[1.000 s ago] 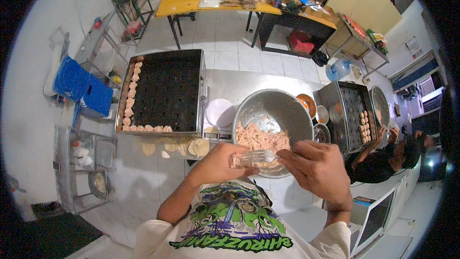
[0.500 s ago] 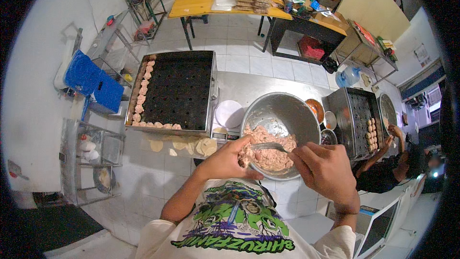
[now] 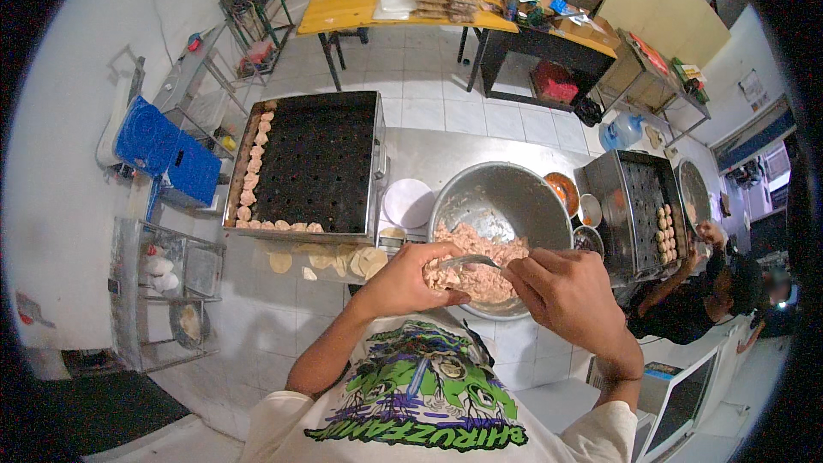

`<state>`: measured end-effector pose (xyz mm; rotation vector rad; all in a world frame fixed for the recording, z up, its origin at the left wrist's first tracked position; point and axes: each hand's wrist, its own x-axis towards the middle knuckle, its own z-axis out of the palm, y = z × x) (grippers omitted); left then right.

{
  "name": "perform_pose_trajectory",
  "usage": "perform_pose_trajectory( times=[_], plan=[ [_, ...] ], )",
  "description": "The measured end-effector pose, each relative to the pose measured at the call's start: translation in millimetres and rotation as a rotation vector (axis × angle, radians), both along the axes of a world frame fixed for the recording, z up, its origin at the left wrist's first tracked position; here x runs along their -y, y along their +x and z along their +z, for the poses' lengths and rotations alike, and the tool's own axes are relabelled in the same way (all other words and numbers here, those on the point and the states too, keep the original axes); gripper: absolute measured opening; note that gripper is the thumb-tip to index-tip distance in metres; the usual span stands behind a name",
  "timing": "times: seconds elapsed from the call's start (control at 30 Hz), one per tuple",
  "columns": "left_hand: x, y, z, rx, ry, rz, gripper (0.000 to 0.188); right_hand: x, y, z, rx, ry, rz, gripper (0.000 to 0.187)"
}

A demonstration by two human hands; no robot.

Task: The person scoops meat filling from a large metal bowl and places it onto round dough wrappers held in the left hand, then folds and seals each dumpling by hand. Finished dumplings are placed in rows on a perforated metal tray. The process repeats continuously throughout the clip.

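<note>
My left hand (image 3: 403, 281) is closed around a partly shaped dumpling (image 3: 437, 276) at the near left rim of a large metal bowl (image 3: 531, 193). In my right hand (image 3: 561, 298) is a metal fork (image 3: 482, 261), pinched by its handle, its head at the dumpling's filling. Pink minced meat filling (image 3: 493, 285) lies in the near part of the bowl. To the left stands a square steamer tray (image 3: 317, 154) with raw dumplings (image 3: 252, 173) along its left and near edges. Round dough wrappers (image 3: 367, 261) lie by the tray's near side.
A pale round lid or plate (image 3: 409, 203) sits between tray and bowl. Right of the bowl are small bowls, one holding orange food (image 3: 561, 193), and a second steamer tray (image 3: 630, 214) with dumplings. Another person's hands (image 3: 708, 236) work beyond it. A yellow table (image 3: 351, 10) stands farther back.
The fork's head has turned and tilted at the dumpling in my left hand. My right hand has shifted slightly. The other person's hands have moved a little lower beside their tray.
</note>
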<state>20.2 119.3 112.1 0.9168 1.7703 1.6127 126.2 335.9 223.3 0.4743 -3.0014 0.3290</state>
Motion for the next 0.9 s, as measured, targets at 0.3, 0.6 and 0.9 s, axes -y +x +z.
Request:
perform_pose_trajectory(
  times=[0.3, 0.6, 0.9],
  plan=[
    [0, 0, -24, -0.132, -0.125, 0.045, 0.028, 4, -2, -12, 0.236, 0.001, 0.127, 0.015],
    [7, -1, -37, -0.187, -0.246, -0.091, 0.038, -43, -4, -69, 0.921, -0.963, -0.048, 0.03],
    [15, -3, -43, 0.091, -0.147, -0.132, 0.058, -159, 55, -231, 0.476, 0.111, -0.559, 0.025]
  ],
)
